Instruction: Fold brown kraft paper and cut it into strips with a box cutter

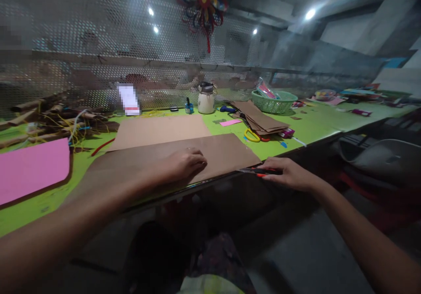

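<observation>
A large sheet of brown paper (217, 154) lies along the front edge of the green table. My left hand (187, 164) rests on this sheet with its fingers curled, and I cannot make out anything in them. At the sheet's right front corner, my right hand (284, 173) grips a black-and-red cutting tool (259, 171). Its pointed metal blade points left along the paper's front edge. Fingers hide part of the handle, so its exact kind is unclear. Behind lies a lighter brown sheet (161, 129), partly covered by the front one.
A pink sheet (36, 169) and a pile of brown sticks (55, 123) lie left. Yellow-handled scissors (251, 135), stacked brown paper pieces (259, 118) and a green basket (276, 103) stand right. A white jar (206, 101) is behind, before a perforated metal screen (148, 48).
</observation>
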A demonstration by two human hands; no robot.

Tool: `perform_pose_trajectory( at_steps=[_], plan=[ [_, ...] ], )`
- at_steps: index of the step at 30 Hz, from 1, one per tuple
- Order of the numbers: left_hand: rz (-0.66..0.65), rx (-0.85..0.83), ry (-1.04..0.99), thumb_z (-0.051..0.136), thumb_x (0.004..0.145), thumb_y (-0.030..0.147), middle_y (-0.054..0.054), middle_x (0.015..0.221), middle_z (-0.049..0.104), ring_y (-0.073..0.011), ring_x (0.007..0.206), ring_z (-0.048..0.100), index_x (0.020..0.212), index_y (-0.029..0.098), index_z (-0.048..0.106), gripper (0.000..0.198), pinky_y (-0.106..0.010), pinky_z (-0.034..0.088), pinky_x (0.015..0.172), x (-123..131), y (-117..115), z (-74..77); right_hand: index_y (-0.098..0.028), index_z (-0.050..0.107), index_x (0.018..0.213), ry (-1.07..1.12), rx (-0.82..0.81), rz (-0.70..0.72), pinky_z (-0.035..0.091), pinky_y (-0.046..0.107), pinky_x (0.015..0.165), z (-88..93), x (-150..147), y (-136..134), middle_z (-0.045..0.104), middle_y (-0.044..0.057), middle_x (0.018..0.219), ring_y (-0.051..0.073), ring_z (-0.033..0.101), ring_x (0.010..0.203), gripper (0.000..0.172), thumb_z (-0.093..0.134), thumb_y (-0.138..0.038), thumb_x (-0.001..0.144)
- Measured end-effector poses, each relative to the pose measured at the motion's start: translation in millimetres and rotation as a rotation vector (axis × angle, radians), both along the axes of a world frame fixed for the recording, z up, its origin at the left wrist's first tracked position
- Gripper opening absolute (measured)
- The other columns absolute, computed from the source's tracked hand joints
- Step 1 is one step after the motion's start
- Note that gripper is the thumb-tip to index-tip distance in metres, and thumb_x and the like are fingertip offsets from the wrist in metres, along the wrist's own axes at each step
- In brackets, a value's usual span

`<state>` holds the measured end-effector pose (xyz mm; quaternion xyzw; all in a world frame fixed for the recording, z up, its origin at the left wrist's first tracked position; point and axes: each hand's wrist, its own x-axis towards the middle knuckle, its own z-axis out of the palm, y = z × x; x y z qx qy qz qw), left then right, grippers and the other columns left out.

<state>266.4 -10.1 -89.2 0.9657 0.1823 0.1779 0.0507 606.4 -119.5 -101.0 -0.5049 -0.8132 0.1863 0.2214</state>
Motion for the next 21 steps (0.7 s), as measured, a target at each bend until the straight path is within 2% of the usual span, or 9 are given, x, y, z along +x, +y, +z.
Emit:
perform_pose_trajectory(
  at_steps=[3,8,15,21],
  plan=[
    [0.0,0.045,-0.003,0.036,0.097,0.029,-0.01,0.101,0.061,-0.0169,0.09,0.055,0.102,0.018,0.066,0.033,-0.031,0.045,0.081,-14.2,-0.2,-7.8,-0.022,0.068,0.111,-0.006,0.004,0.0,0.047,0.032,0.079,0.4,-0.7,0.5,0.067,0.007,0.097,0.02,0.061,0.088,0.035,0.058,-0.044,0.085],
    [0.029,0.101,-0.04,0.035,0.097,0.031,-0.011,0.104,0.057,-0.0178,0.093,0.052,0.107,0.018,0.065,0.034,-0.032,0.045,0.082,-11.7,5.4,-22.8,-0.022,0.068,0.111,0.007,0.022,0.007,0.047,0.033,0.082,0.7,-6.6,3.0,0.067,0.007,0.1,0.02,0.061,0.09,0.034,0.059,-0.042,0.085],
    [0.019,0.096,-0.063,0.036,0.097,0.032,-0.01,0.104,0.058,-0.0179,0.091,0.052,0.107,0.02,0.065,0.034,-0.033,0.046,0.08,-13.2,7.0,-24.3,-0.022,0.067,0.111,0.068,0.074,0.082,0.047,0.034,0.085,-2.5,-17.3,9.0,0.068,0.008,0.104,0.02,0.061,0.094,0.032,0.058,-0.041,0.087],
    [0.053,0.109,-0.028,0.036,0.097,0.033,-0.009,0.107,0.058,-0.0178,0.094,0.052,0.11,0.022,0.065,0.034,-0.033,0.044,0.083,-13.7,6.4,-24.3,-0.022,0.067,0.113,0.023,0.069,0.033,0.047,0.033,0.082,-2.9,-14.3,0.3,0.066,0.008,0.102,0.02,0.061,0.09,0.033,0.058,-0.04,0.087]
  ],
)
